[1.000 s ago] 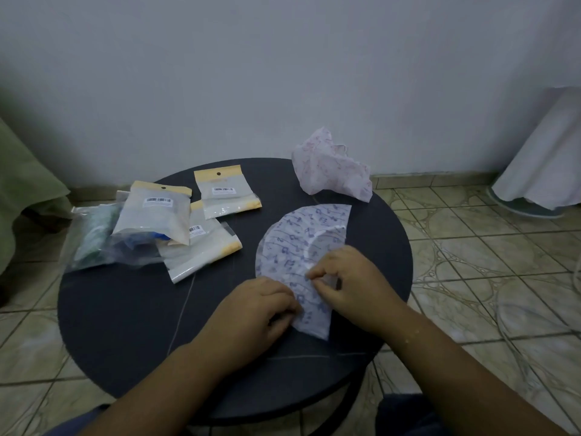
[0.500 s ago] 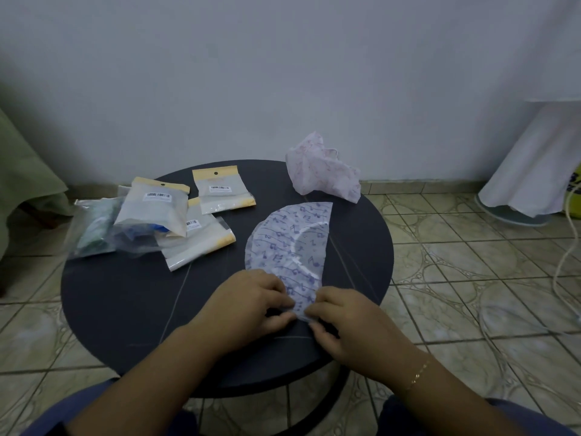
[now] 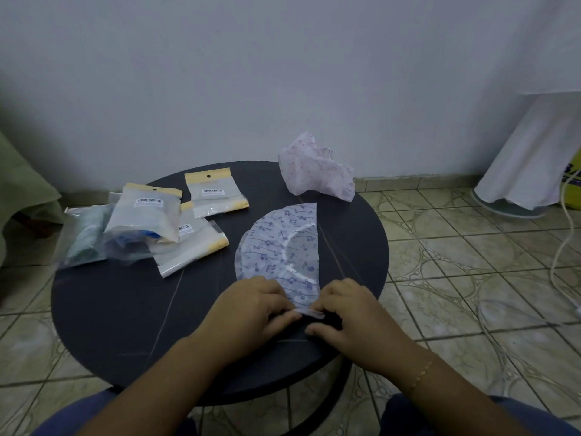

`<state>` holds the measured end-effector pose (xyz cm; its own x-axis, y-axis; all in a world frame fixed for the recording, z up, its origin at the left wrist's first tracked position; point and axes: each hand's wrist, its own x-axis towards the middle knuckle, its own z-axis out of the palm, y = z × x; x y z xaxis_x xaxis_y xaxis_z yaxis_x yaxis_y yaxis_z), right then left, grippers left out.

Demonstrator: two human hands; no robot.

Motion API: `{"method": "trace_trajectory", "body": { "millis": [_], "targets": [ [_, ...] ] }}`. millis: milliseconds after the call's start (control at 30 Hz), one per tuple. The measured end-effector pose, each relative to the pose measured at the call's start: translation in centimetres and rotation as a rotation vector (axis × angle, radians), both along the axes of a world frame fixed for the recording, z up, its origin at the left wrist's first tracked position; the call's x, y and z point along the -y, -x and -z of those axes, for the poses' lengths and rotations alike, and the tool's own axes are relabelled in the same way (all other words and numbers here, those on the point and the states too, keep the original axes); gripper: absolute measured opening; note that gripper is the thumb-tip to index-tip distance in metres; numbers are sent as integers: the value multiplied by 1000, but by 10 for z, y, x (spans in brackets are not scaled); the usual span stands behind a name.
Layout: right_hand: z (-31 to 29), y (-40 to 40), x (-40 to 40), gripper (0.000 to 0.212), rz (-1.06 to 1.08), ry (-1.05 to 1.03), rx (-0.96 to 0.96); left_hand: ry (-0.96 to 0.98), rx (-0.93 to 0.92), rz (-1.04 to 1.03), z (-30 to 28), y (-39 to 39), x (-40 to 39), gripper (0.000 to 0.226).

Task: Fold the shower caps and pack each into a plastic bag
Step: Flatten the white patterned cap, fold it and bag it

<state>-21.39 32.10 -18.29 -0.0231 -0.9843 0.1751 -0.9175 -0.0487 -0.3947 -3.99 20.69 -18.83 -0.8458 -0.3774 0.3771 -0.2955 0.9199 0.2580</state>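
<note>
A white shower cap with blue music notes (image 3: 279, 247) lies folded into a half circle on the round black table (image 3: 125, 309). My left hand (image 3: 251, 313) and my right hand (image 3: 349, 316) both pinch its near corner at the table's front. A crumpled pink-patterned shower cap (image 3: 314, 173) sits at the table's far edge. Several plastic bags with yellow headers (image 3: 213, 196) lie at the table's left; one (image 3: 147, 215) holds a packed blue cap.
A clear bag with a greenish cap (image 3: 85, 237) hangs over the table's left edge. White cloth (image 3: 531, 146) covers something standing on the tiled floor at right, with a white cable (image 3: 562, 240) nearby. Green fabric (image 3: 22, 190) is at far left.
The folded cap has turned so that its straight edge runs away from me. Both hands slid down to its near corner and now pinch it together.
</note>
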Motion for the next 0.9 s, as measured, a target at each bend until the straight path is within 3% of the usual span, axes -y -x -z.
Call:
{"method": "trace_trajectory", "body": {
  "millis": [233, 367, 500, 600, 733, 800, 900],
  "targets": [
    [-3, 1, 7, 16, 138, 2, 218, -228, 45, -80, -2, 2, 4, 58],
    [-7, -1, 12, 23, 257, -44, 466, -370, 14, -195, -5, 4, 3, 17],
    [-9, -2, 16, 31, 324, -91, 580, -456, -21, -274, -4, 6, 2, 5],
    [-7, -5, 15, 32, 345, -81, 529, -459, -47, -335, -2, 9, 1, 9],
    [-1, -9, 12, 24, 298, -5, 291, -393, -58, -319, 2, 10, 1, 25],
    [1, -8, 12, 12, 281, 6, 232, -379, -63, -308, 1, 10, 1, 24],
    [3, -6, 11, 16, 267, 14, 172, -336, -39, -271, 0, 9, 0, 17]
  ]
}}
